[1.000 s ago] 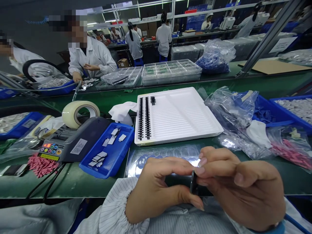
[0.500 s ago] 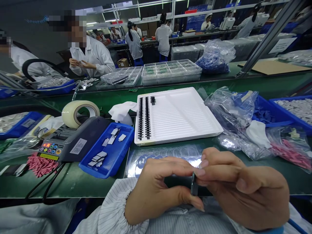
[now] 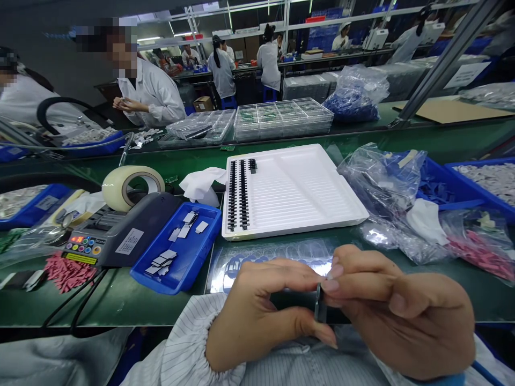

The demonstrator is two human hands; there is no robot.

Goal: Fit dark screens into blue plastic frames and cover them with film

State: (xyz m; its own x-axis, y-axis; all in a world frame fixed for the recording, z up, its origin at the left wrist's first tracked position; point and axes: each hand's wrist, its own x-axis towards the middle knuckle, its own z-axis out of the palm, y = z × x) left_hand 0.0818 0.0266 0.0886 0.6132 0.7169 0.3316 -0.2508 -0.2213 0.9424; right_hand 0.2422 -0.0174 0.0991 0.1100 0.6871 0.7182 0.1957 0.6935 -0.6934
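Between the thumb and forefinger of my left hand (image 3: 269, 311) a small dark flat part (image 3: 319, 303) stands on edge. My right hand (image 3: 406, 308) has its fingers pressed together at the part's upper end; whether they grip the part or something tiny on it is too small to tell. Beyond both hands lies a white ribbed tray (image 3: 298, 187), with two columns of small black parts (image 3: 243, 195) at its left side and a short piece at the top. Clear plastic film (image 3: 277, 252) lies under the tray's near edge.
At the left are a blue tray (image 3: 183, 268) with white-faced pieces, a dark tape machine (image 3: 137, 225), a tape roll (image 3: 110, 187) and pink pieces (image 3: 68, 272). Plastic bags (image 3: 378, 177) lie right. Co-workers sit or stand beyond the conveyor (image 3: 402, 136).
My hands and the dark part have barely moved. Across the conveyor, the person at the left has lowered their hands slightly, and a green piece on the belt has shifted right.
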